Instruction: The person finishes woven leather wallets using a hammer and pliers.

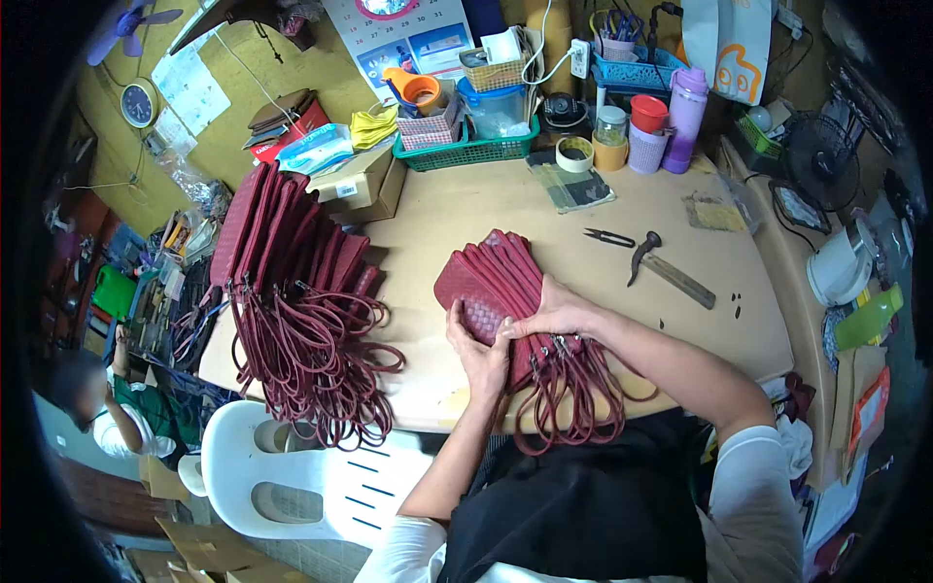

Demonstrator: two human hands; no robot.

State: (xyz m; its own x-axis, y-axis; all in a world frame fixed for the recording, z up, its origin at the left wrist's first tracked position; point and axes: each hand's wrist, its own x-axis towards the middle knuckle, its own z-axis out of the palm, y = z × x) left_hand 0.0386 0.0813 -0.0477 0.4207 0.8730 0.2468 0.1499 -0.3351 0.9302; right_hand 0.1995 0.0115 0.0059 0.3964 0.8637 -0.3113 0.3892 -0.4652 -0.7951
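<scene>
A stack of dark red woven pouches (476, 296) stands on edge at the table's front, its strap loops (573, 394) hanging over the edge towards my body. My left hand (478, 352) is wrapped round the near left face of the stack, fingers on the woven side. From the right, my right hand (556, 313) grips the same stack, its thumb close to my left thumb. A larger row of matching red pouches (282, 233) leans at the table's left, with many straps trailing down over the front edge.
Behind are a cardboard box (364, 185), a green basket (466, 154), a tape roll (574, 154) and a purple bottle (686, 121). A hammer (680, 280) and thread snips (609, 237) lie to the right. A white chair (292, 476) and another person (126, 418) are at left.
</scene>
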